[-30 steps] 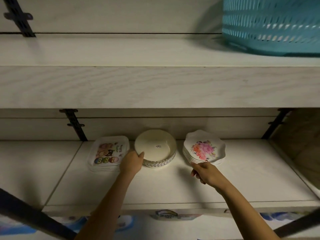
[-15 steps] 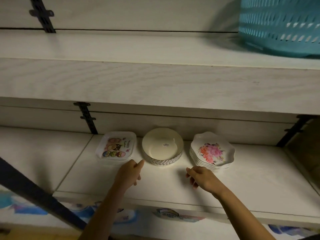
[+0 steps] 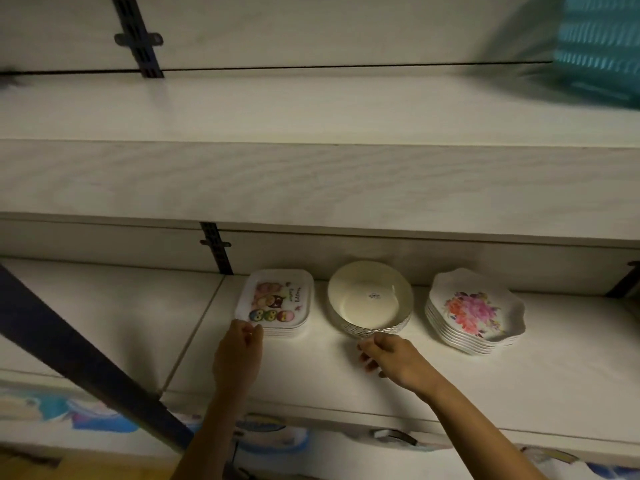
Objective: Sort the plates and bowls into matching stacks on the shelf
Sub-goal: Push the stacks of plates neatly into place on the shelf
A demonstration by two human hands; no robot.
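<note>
The left hand [image 3: 238,353] pinched the near corner of the owl plates [image 3: 277,303] at centre frame, while the right hand [image 3: 394,356] curled against the bowls [image 3: 370,299], its grip hidden behind the knuckles, beside the floral plates [image 3: 474,311] on the shelf [image 3: 519,368], under a blurred basket [image 3: 599,46] cut off at the upper right.

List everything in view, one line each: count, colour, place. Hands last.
owl plates: one stack, white with cartoon print, left of the row
bowls: one stack, cream, middle
floral plates: one stack, white with pink flowers, right
lower shelf: one, white, under the stacks
upper shelf: one, white woodgrain, above
basket: one, teal, top right on upper shelf
wall rails: several, black, back wall
dark bar: one, diagonal, left foreground
left hand: at owl plates' front corner, grip unclear
right hand: at bowls' front rim, grip unclear
</note>
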